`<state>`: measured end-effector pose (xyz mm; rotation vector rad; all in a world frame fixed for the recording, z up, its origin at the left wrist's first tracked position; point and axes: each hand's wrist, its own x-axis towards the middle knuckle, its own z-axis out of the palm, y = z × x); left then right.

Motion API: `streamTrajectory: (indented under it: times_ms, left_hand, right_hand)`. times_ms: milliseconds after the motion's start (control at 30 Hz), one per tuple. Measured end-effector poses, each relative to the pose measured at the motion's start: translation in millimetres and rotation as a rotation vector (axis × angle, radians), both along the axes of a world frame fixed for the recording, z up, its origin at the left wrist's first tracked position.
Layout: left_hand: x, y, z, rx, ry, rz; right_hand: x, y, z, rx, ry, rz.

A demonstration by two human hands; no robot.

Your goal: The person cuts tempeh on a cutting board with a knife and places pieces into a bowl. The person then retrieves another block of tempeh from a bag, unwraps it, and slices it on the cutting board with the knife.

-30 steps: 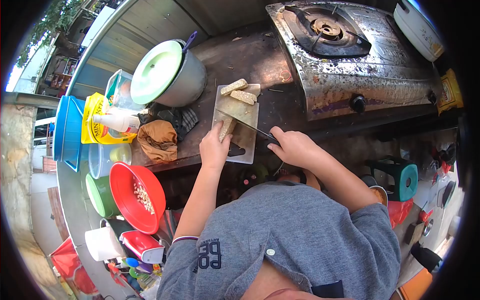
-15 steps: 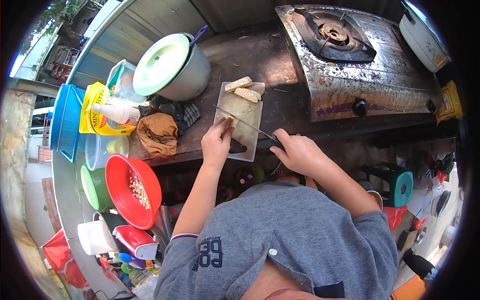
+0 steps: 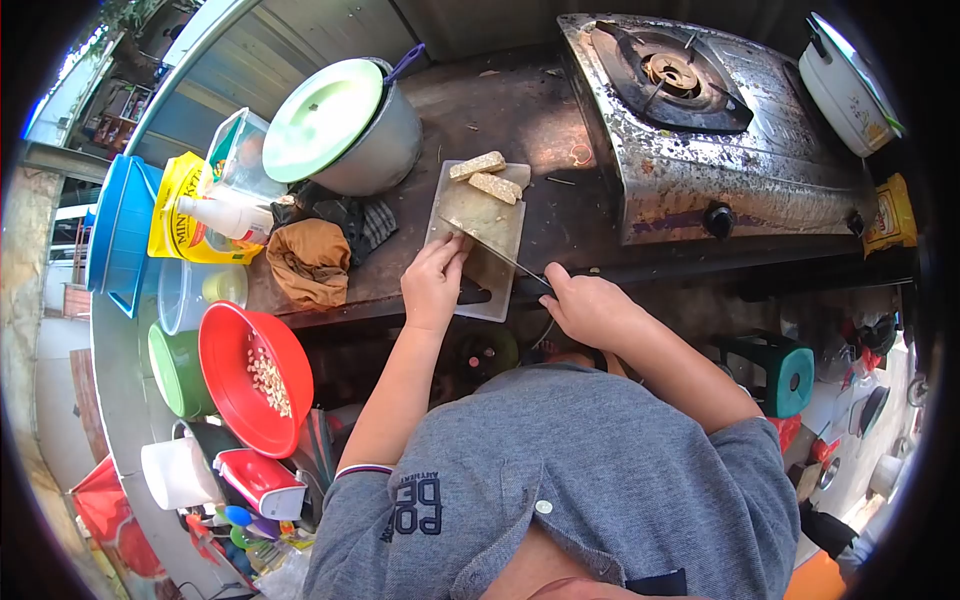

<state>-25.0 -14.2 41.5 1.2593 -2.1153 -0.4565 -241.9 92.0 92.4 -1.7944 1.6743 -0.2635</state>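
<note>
A knife (image 3: 512, 261) lies across the white cutting board (image 3: 508, 240), its handle gripped by my right hand (image 3: 588, 306). My left hand (image 3: 432, 285) is on the board's left side with its fingertips pinched together beside the blade. They hold a small piece of tempeh, mostly hidden by the fingers and the knife. Two pale tempeh blocks, an upper one (image 3: 478, 166) and a lower one (image 3: 495, 188), rest at the far end of the board.
Right of the board stands a worn gas stove (image 3: 650, 190). A lidded pot (image 3: 385, 150) and a brown cloth (image 3: 308, 265) are to the left. A red bowl (image 3: 225, 365) with small pale pieces sits lower left, near a yellow pouch (image 3: 178, 205).
The knife blade has turned a little, its face now showing wider beside my left fingertips. My right hand has shifted slightly. The tempeh blocks stay put, while the view has moved a little.
</note>
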Motion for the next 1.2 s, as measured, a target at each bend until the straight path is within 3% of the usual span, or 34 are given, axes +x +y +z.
streamTrajectory:
  times_ms: [200, 267, 400, 600, 933, 1200]
  left_hand:
    - [0, 0, 1, 0.057, 0.057, 0.006]
    - [0, 3, 6, 0.068, 0.126, 0.011]
    - [3, 5, 3, -0.044, 0.130, 0.001]
    - [2, 7, -2, 0.113, 0.181, 0.034]
    - [4, 5, -10, 0.029, 0.202, 0.026]
    - [12, 12, -11, 0.090, 0.265, 0.063]
  right_hand:
    - [-10, -4, -11, -0.020, -0.014, -0.035]
    - [-16, -6, -19, -0.080, -0.136, -0.031]
    - [-12, -1, 5, -0.076, -0.102, -0.035]
    - [0, 4, 19, -0.096, -0.051, -0.020]
    - [3, -5, 2, 0.028, 0.036, 0.013]
    - [-5, 1, 7, -0.097, -0.090, -0.039]
